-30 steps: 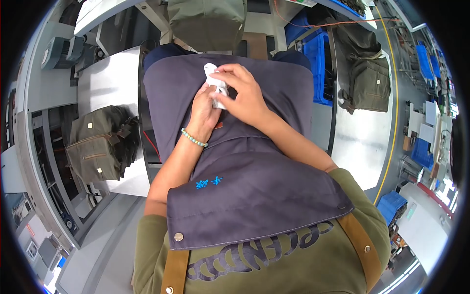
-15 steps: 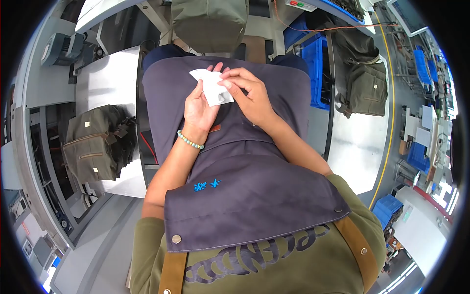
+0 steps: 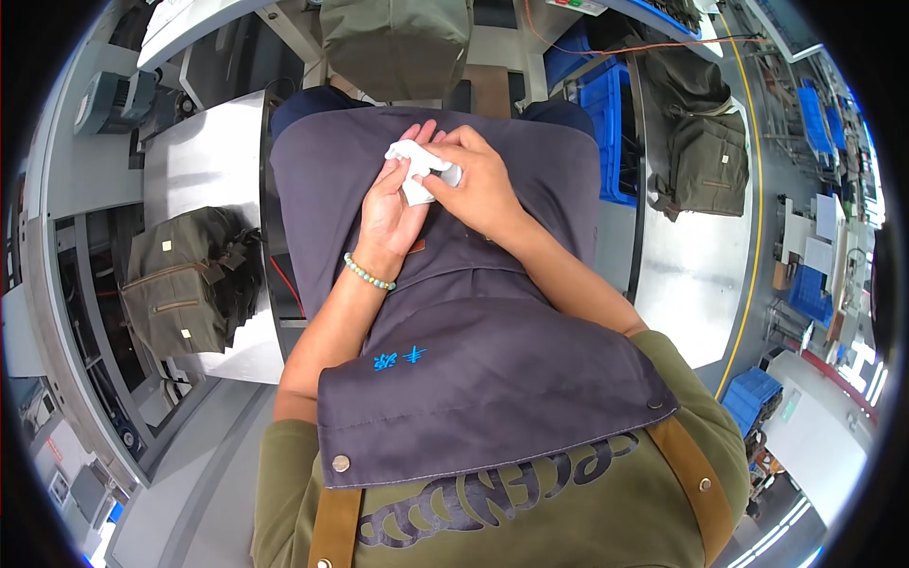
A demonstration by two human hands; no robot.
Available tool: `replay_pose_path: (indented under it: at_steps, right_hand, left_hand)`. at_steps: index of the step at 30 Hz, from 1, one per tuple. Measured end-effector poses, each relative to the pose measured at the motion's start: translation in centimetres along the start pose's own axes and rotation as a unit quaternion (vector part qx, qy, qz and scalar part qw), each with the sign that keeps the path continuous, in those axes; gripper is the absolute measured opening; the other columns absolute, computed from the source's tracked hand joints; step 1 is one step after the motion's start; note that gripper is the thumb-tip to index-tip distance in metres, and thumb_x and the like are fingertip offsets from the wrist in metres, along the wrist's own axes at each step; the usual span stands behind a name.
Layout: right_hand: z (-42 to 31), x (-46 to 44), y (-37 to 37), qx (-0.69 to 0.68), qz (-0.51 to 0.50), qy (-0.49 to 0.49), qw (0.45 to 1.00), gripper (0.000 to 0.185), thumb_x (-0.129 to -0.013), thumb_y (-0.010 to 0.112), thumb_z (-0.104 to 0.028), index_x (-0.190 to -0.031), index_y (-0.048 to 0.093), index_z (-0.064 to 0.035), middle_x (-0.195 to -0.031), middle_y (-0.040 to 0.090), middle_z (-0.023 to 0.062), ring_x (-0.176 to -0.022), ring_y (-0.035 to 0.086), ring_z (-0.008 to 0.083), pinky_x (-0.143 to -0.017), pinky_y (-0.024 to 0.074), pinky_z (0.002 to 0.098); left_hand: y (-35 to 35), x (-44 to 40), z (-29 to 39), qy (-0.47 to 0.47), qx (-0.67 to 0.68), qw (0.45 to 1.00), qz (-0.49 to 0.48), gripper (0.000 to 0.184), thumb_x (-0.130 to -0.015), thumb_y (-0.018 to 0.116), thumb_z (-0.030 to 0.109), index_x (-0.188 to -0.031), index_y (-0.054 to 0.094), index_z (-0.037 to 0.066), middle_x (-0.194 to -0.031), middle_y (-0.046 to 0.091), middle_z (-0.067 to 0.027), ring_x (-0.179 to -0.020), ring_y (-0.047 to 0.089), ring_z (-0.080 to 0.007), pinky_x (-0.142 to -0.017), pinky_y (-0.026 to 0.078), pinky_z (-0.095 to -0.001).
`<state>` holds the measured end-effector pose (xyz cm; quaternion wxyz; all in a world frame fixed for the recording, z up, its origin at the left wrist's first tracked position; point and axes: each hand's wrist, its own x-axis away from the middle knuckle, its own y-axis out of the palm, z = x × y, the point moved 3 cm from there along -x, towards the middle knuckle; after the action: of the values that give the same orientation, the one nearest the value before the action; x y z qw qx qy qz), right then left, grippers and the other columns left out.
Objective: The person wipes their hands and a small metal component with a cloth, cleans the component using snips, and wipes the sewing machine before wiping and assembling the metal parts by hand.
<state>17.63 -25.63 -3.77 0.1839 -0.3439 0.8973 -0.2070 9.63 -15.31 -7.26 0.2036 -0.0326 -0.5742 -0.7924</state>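
A crumpled white tissue or cloth (image 3: 413, 163) lies between my two hands, above the dark apron (image 3: 322, 180) on my lap. My left hand (image 3: 389, 210) is palm up under it, with its thumb against the white piece and its other fingers stretched out. From the right, the fingers and thumb of my right hand (image 3: 476, 186) pinch the white piece, with part of it showing between them. Green beads circle my left wrist.
Dark green bags lie on the metal table at left (image 3: 185, 284) and on the one at right (image 3: 705, 166). Another green bag (image 3: 398, 47) hangs ahead. A blue crate (image 3: 606, 142) stands ahead right, under a red cable.
The white piece was bunched up, then spread over my left palm, and is now folded and crumpled again. My right fingers have closed in on it. My left hand has opened from its earlier grip.
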Motion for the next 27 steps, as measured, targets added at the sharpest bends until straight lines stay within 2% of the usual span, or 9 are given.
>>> replay_pose_path:
  at_steps: [3,5,6,8,12,19,22,24,27]
  right_hand:
    - [1.0,-0.1,0.1,-0.046,0.011,0.026,0.999,0.036,-0.082,0.078,-0.017,-0.115,0.072,-0.0058,-0.102,0.063,0.0099,-0.091,0.067,0.0244,-0.079,0.0552,0.0351]
    - [2.1,-0.1,0.5,-0.308,-0.001,0.182,0.934,0.031,-0.092,0.070,-0.018,-0.117,0.069,-0.0012,-0.108,0.067,0.0080,-0.095,0.068,0.0181,-0.079,0.0568,0.0307]
    - [2.2,-0.3,0.3,-0.308,-0.001,0.182,0.934,0.031,-0.092,0.070,-0.018,-0.117,0.069,-0.0012,-0.108,0.067,0.0080,-0.095,0.068,0.0181,-0.079,0.0568,0.0307]
    - [2.9,-0.3,0.2,-0.508,-0.012,0.271,0.817,0.030,-0.099,0.061,-0.018,-0.121,0.066,0.0018,-0.114,0.068,0.0079,-0.098,0.067,0.0143,-0.079,0.0576,0.0277]
    - [2.4,-0.4,-0.1,-0.551,-0.011,0.279,0.786,0.032,-0.103,0.055,-0.023,-0.123,0.065,-0.0011,-0.112,0.070,0.0065,-0.097,0.067,0.0132,-0.080,0.0563,0.0282]
    - [3.3,-0.3,0.5,-0.510,-0.006,0.264,0.818,0.032,-0.104,0.053,-0.025,-0.122,0.066,-0.0024,-0.107,0.071,0.0049,-0.093,0.067,0.0115,-0.080,0.0551,0.0273]
    - [3.2,-0.3,0.6,-0.476,0.017,0.249,0.843,0.029,-0.102,0.057,-0.022,-0.121,0.066,-0.0012,-0.105,0.070,0.0046,-0.090,0.066,0.0086,-0.077,0.0543,0.0260]
    - [2.6,-0.3,0.4,-0.360,0.011,0.181,0.915,0.027,-0.099,0.064,-0.017,-0.120,0.066,0.0006,-0.106,0.070,0.0050,-0.090,0.064,0.0065,-0.075,0.0537,0.0250]
    - [2.8,-0.2,0.8,-0.340,0.024,0.151,0.928,0.029,-0.093,0.070,-0.009,-0.120,0.066,0.0018,-0.108,0.070,0.0063,-0.094,0.064,0.0077,-0.078,0.0541,0.0249]
  left_hand:
    - [-0.4,-0.2,0.1,0.000,0.007,1.000,-0.007,0.048,-0.104,0.042,0.009,-0.150,0.032,-0.001,-0.157,0.036,-0.0175,-0.142,0.040,-0.0299,-0.120,0.033,-0.0417]
    - [-0.8,-0.4,0.3,0.000,0.021,1.000,-0.012,0.048,-0.104,0.043,0.009,-0.150,0.032,-0.001,-0.156,0.038,-0.0179,-0.141,0.042,-0.0299,-0.119,0.034,-0.0416]
    - [-1.0,-0.4,0.5,0.002,0.025,1.000,-0.007,0.047,-0.104,0.044,0.009,-0.149,0.035,-0.002,-0.155,0.040,-0.0183,-0.139,0.044,-0.0300,-0.118,0.035,-0.0413]
    - [-1.2,-0.5,0.5,0.005,0.029,1.000,-0.001,0.046,-0.103,0.044,0.009,-0.147,0.037,-0.002,-0.153,0.042,-0.0186,-0.138,0.046,-0.0301,-0.117,0.037,-0.0409]
    - [-1.0,-0.4,0.3,0.024,-0.042,0.998,0.030,0.041,-0.102,0.043,0.008,-0.142,0.044,-0.003,-0.146,0.050,-0.0187,-0.133,0.051,-0.0287,-0.114,0.040,-0.0396]
    - [-0.1,0.1,0.3,0.083,-0.194,0.977,0.035,0.037,-0.103,0.042,0.006,-0.139,0.050,0.000,-0.134,0.060,-0.0117,-0.120,0.059,-0.0194,-0.106,0.046,-0.0330]
    - [0.1,0.2,0.1,0.101,-0.300,0.948,0.041,0.036,-0.103,0.042,0.003,-0.136,0.054,0.002,-0.129,0.063,-0.0080,-0.114,0.061,-0.0147,-0.101,0.047,-0.0288]
    - [0.2,0.1,-0.1,0.119,-0.338,0.933,0.042,0.036,-0.103,0.042,0.002,-0.136,0.056,0.002,-0.128,0.063,-0.0075,-0.113,0.061,-0.0137,-0.100,0.046,-0.0277]
    - [0.3,0.2,-0.1,0.146,-0.404,0.902,0.039,0.037,-0.102,0.042,0.001,-0.136,0.057,0.002,-0.129,0.063,-0.0077,-0.112,0.061,-0.0123,-0.100,0.046,-0.0262]
